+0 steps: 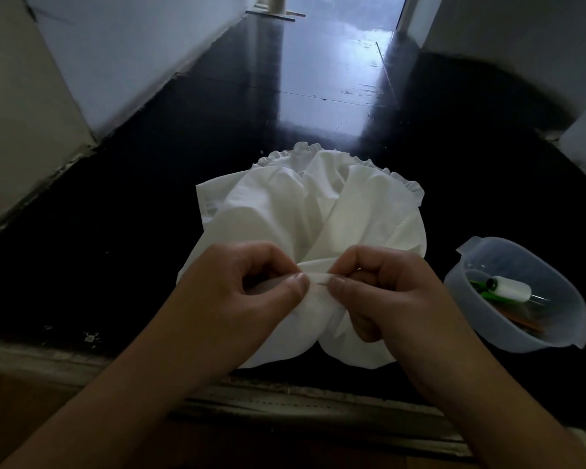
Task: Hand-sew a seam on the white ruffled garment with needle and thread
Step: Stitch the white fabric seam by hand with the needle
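The white ruffled garment [305,204] lies bunched on the dark floor, its frilled edge at the far side. My left hand [251,282] pinches a fold of the cloth between thumb and fingers. My right hand [386,289] pinches the same fold from the right, thumb tip close to the left thumb. A thin needle [322,283] shows as a short dark line between the two thumbs, lying in the fabric. The thread is too fine to make out.
A translucent plastic bowl [555,292] stands on the floor at the right, holding a white thread spool [509,288], something green and other small items. Walls close in at left and far right. A worn step edge [285,401] runs below my forearms.
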Demonstrator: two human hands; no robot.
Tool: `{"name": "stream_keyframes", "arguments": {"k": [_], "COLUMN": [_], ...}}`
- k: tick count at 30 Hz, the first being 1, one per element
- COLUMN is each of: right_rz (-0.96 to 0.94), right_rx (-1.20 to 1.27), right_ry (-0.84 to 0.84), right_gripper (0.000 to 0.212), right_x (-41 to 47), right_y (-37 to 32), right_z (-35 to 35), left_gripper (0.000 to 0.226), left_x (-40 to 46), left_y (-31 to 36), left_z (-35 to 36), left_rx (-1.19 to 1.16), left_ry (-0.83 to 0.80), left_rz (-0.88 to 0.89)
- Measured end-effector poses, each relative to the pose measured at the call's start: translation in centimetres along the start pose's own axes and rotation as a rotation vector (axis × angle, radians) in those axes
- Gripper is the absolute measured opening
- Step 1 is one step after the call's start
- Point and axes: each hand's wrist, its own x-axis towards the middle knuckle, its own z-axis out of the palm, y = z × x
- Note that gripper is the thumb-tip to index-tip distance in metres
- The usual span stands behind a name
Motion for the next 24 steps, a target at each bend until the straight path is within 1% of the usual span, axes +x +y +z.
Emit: {"name": "stream_keyframes", "arguments": {"k": [6,15,19,24], "right_rz": [0.044,0.071,0.096,0.118], "right_rx": [0.142,0.310,0.406,0.495], "right_ry": [-0.045,-0.112,-0.131,-0.146], "right_gripper": [0.013,0.023,0.008,0.007], "right_x": [0.3,0.5,0.5,0.5], "right_y": [0.2,0.8,1.0,1.2], "right_z": [-0.2,-0.3,-0.1,0.3], "left_gripper": [0.013,0.019,0.015,0.016], "left_x": [0.1,0.2,0.2,0.2], "left_y": [-0.2,-0.5,-0.2,-0.1], "left_z": [-0.1,-0.2,-0.3,-0.2], "left_rx": [-0.027,-0.058,-0.125,-0.239], "left_ry": [-0.011,-0.022,-0.058,-0.093], "left_rz": [-0.021,-0.040,-0.066,-0.094]}}
